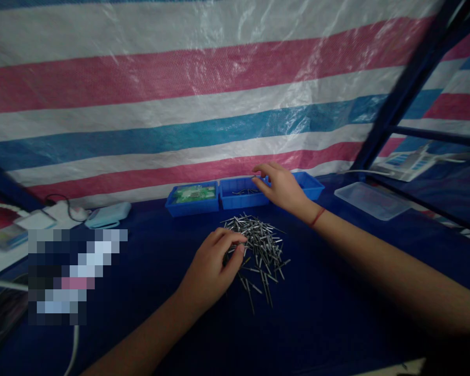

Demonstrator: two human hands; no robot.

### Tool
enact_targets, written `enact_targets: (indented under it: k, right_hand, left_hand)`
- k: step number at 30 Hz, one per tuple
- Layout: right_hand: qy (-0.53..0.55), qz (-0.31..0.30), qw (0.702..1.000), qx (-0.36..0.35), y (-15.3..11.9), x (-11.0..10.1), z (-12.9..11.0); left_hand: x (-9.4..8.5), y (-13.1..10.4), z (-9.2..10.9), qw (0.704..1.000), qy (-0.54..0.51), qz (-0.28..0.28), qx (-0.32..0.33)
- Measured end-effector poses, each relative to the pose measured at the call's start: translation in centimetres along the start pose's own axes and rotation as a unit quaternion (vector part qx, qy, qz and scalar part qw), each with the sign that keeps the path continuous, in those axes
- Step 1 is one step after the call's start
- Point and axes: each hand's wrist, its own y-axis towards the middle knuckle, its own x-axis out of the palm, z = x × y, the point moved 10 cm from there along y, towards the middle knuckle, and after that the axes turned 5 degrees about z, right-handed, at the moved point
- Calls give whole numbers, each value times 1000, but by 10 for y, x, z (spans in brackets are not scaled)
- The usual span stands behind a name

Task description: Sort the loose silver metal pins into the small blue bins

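The left hand [207, 266] rests at the near-left edge of a heap of thin metal pins [263, 241], its thumb and forefinger curled close together with only a narrow gap; the view is dim there, so I cannot tell whether a pin is pinched between them. Beyond and to the right of it, the right hand [285, 187] hangs over the middle blue tray [238, 201], thumb and fingers parted, with nothing visible between them. Below its fingertips a few dark pins [246, 191] lie in that tray. To its left stands a tray [191, 209] with green contents, and just past its wrist side another blue tray [316, 189].

The step in hand looks like a handover of pins from heap to tray, at about the release. The next move seems to call for bringing the right hand back toward the left and taking pins with a fine pinch, since those in the heap lie crossed and tangled.
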Motion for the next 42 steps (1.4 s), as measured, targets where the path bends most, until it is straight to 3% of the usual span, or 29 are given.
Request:
enact_targets:
  k: [3, 7, 13, 20, 24, 42]
  right_hand:
    - [-4, -32, 999, 15, -7, 11, 7]
    - [19, -88, 995, 29, -41, 7, 0]
    - [105, -169, 976, 89, -78, 10, 6]
    - [113, -168, 977, 72, -77, 3, -8]
    - [117, -170, 977, 58, -78, -4, -20]
    - [99, -185, 977, 25, -82, -2, -27]
  left_hand:
    - [-2, 2, -4, 1000, 24, -2, 8]
    - [-1, 1, -5, 998, 55, -16, 28]
    - [17, -2, 10, 988, 121, -58, 77]
    - [39, -2, 31, 968, 182, -81, 154]
    - [47, -3, 33, 956, 208, -105, 177]
    - [41, -1, 31, 960, 205, -107, 159]
